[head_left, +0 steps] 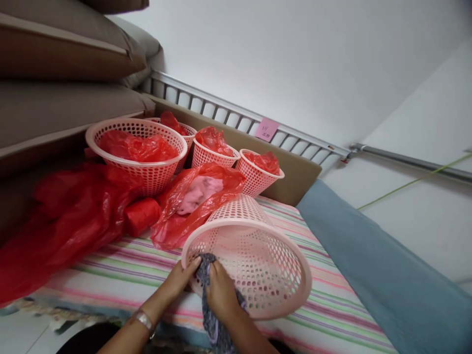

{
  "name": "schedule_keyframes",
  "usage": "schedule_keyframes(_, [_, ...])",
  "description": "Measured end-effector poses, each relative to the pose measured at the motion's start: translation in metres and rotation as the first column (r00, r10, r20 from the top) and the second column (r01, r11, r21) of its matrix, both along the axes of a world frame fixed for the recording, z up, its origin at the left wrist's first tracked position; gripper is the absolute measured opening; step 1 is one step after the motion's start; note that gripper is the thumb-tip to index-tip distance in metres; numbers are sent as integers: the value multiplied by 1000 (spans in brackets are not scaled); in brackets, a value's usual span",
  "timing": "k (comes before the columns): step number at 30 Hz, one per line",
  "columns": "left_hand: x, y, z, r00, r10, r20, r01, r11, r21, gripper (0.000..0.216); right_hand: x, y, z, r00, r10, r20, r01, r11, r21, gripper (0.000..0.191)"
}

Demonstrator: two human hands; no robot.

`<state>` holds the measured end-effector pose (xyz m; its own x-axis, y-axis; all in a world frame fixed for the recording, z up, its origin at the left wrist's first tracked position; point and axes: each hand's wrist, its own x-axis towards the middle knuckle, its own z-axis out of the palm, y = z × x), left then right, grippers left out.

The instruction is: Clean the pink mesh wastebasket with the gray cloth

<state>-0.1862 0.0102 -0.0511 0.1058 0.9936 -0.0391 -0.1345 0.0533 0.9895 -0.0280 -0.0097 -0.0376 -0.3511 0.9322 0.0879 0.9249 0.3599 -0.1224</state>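
A pink perforated plastic basket [254,223] lies tipped on its side, its wide mouth facing me. My left hand [188,273] is closed on the left part of its rim, thumb inside beside the cloth and fingers mostly hidden behind the wall. In my right hand [222,292], fingers wrapped round it, is a dark grey knitted-looking cloth [206,307] with a purple edge. One end of the cloth touches the inside of the rim, and the rest hangs down toward me. The basket's inside shows no contents.
Behind stand several pink baskets [147,169] with red plastic bags in them. An open red bag [236,179] holds pink cloth [201,194]; a red roll [142,216] and loose red plastic [73,216] lie left. Cushions [66,103] are stacked at left; striped cloth [324,290] covers the surface.
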Motion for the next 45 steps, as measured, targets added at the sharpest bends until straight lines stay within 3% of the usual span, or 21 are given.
schedule_keyframes(5, [-20, 7, 11, 997, 51, 51, -52, 998, 32, 58, 3, -9, 5, 997, 28, 69, -28, 1000, 1, 36])
schedule_keyframes(8, [-17, 9, 8, 995, 63, 74, -64, 998, 0, 58, 2, 4, 7, 994, -40, 98, 41, 999, -4, 36])
schedule_keyframes(12, [-8, 7, 6, 997, -9, 75, 5, 998, 59, 56, 1, 49, 8, 965, -247, 83, 245, 969, 39, 40])
schedule_keyframes(16, [-5, 3, 9, 999, -28, 44, 23, 993, 116, 48, 7, 113, 9, 949, -310, 60, 308, 951, 39, 40])
schedule_keyframes(18, [-5, 1, 12, 998, -49, 31, 47, 997, 66, 52, 12, 140, 9, 951, -305, 50, 304, 952, 24, 40])
schedule_keyframes(21, [-4, -2, 15, 992, -123, 5, 122, 983, -139, 63, 18, 167, 9, 954, -297, 39, 297, 955, 0, 37])
schedule_keyframes(23, [-2, -3, 15, 995, -97, 1, 96, 983, -154, 65, 19, 172, 9, 954, -298, 32, 298, 954, -13, 37])
schedule_keyframes(26, [2, -2, 11, 999, -8, 53, 9, 1000, -17, 60, 14, 161, 11, 952, -307, 20, 307, 951, -24, 40])
schedule_keyframes(28, [3, -1, 7, 997, -8, 79, 9, 1000, -11, 61, 6, 140, 11, 948, -319, 17, 319, 947, -28, 43])
schedule_keyframes(32, [2, 2, -1, 995, -24, 96, 25, 1000, -11, 65, -11, 70, 6, 968, -249, 12, 249, 968, -18, 49])
schedule_keyframes(35, [0, 0, -3, 997, 31, 77, -31, 999, 7, 63, -15, 15, 2, 990, -139, 5, 139, 990, -18, 52])
schedule_keyframes(38, [1, -6, 0, 996, 86, 16, -85, 996, -14, 61, -13, -17, 3, 996, -84, 18, 85, 996, -34, 49])
schedule_keyframes(42, [7, -16, 9, 999, -40, -6, 38, 975, -217, 66, -8, -4, 10, 977, -199, 71, 201, 979, -34, 45])
schedule_keyframes(45, [11, -18, 10, 997, -77, 29, 81, 975, -207, 63, -4, 38, 14, 950, -302, 78, 302, 953, 17, 42])
